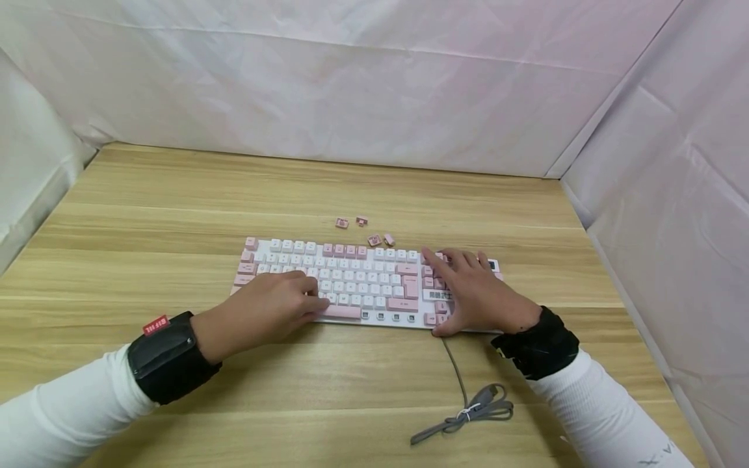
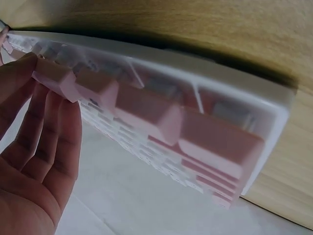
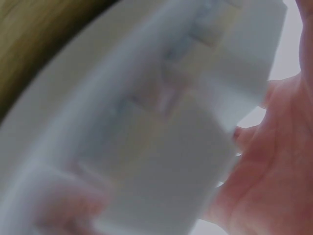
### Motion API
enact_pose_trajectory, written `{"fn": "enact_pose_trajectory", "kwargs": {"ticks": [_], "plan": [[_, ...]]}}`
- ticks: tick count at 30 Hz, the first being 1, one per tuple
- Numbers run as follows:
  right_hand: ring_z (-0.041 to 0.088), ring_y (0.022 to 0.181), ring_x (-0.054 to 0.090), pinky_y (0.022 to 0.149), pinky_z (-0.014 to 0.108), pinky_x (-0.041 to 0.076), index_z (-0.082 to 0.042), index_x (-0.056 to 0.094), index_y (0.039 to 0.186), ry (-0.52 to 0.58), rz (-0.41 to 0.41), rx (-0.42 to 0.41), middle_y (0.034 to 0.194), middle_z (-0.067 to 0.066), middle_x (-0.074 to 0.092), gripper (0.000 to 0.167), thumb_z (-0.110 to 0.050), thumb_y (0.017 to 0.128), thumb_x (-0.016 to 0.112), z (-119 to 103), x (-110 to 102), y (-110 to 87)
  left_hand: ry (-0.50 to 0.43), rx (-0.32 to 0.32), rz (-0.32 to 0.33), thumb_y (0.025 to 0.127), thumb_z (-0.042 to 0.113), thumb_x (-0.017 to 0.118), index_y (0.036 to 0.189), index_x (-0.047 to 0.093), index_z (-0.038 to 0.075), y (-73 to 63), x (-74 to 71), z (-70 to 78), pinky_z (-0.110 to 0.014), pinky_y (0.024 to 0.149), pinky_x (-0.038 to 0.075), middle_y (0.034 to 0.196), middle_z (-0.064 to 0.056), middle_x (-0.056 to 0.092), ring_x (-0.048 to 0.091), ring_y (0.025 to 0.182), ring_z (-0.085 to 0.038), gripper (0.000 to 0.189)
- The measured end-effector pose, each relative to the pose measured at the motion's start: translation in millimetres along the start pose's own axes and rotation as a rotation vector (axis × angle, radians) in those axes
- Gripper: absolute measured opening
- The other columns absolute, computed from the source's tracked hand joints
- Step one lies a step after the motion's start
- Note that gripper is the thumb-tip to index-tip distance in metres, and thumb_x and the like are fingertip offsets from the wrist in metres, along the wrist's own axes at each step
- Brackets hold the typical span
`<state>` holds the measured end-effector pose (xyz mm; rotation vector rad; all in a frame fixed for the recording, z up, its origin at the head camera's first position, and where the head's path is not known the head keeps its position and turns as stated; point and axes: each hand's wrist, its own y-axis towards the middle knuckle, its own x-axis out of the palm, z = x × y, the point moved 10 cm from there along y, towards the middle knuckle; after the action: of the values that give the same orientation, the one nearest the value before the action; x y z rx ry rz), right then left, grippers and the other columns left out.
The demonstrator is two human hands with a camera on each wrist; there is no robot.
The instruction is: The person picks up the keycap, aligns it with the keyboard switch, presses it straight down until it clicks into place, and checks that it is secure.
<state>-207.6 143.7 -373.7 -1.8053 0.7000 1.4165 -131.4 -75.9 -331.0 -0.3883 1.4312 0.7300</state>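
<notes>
A pink-and-white keyboard (image 1: 404, 270) lies on the wooden table. My left hand (image 1: 266, 312) is at its front row; the thumb and fingers (image 2: 68, 117) pinch the pink space bar (image 1: 342, 312) near its left end. My right hand (image 1: 482, 299) grips the keyboard's right end, thumb at the front edge and fingers spread across toward the back. It covers part of the number pad. Right of the space bar, several switches (image 1: 381, 317) sit bare without caps. The right wrist view is blurred, showing white keycaps (image 3: 171, 166) beside the palm.
Several loose pink keycaps (image 1: 342, 223) lie just behind the keyboard. A grey cable (image 1: 482, 411), bundled with a white tie, rests in front on the right. White cloth (image 1: 328, 84) walls the table's (image 1: 234, 188) back and sides.
</notes>
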Motion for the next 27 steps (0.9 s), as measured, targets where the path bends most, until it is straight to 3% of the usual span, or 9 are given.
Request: {"fn": "enact_pose_trajectory", "kwargs": {"ticks": [7,12,17,24,27], "plan": [[0.037,0.141,0.032,0.115,0.064,0.021,-0.016,0.018,0.161,-0.001,0.008,-0.011,0.155,0.018,0.034,0.135,-0.068,0.057,0.086,-0.8,-1.4,-0.7,0.009,0.02,0.003,0.084,0.011,0.08,0.094,0.079,0.018,-0.4,-0.1,1.3,-0.025,0.06,0.051,0.081,0.001,0.067,0.059,0.072,-0.01,0.012],[0.037,0.14,0.034,0.114,0.064,0.023,-0.015,0.019,0.161,-0.005,0.021,-0.025,0.154,0.019,0.035,0.135,-0.067,0.057,0.087,-2.0,-2.6,-1.1,-0.007,0.007,-0.017,0.085,0.01,0.079,0.088,0.078,0.018,0.8,-1.0,-0.1,-0.025,0.059,0.05,0.076,0.003,0.063,0.055,0.069,-0.009,0.009],[0.036,0.141,0.034,0.114,0.063,0.023,-0.015,0.018,0.161,-0.008,0.012,-0.017,0.154,0.018,0.035,0.135,-0.069,0.057,0.085,-1.4,-1.8,-0.8,-0.014,-0.009,-0.015,0.085,0.011,0.079,0.092,0.079,0.017,-0.4,-2.2,-1.9,-0.026,0.061,0.052,0.079,0.002,0.065,0.058,0.071,-0.01,0.01],[0.036,0.141,0.034,0.114,0.063,0.022,-0.015,0.017,0.161,-0.008,0.007,-0.014,0.154,0.019,0.035,0.135,-0.07,0.058,0.085,-0.9,-1.0,-0.5,0.075,0.071,0.04,0.081,0.006,0.08,0.086,0.075,0.017,-1.4,-4.0,7.7,-0.025,0.057,0.049,0.078,0.001,0.065,0.057,0.07,-0.013,0.014],[0.036,0.141,0.034,0.114,0.064,0.022,-0.015,0.017,0.161,-0.008,0.008,-0.015,0.154,0.019,0.035,0.135,-0.07,0.058,0.084,-0.6,-0.4,-0.6,0.073,0.07,0.048,0.081,0.005,0.08,0.084,0.073,0.018,-1.4,-4.5,7.9,-0.026,0.056,0.048,0.077,0.001,0.065,0.057,0.069,-0.013,0.015]]}}
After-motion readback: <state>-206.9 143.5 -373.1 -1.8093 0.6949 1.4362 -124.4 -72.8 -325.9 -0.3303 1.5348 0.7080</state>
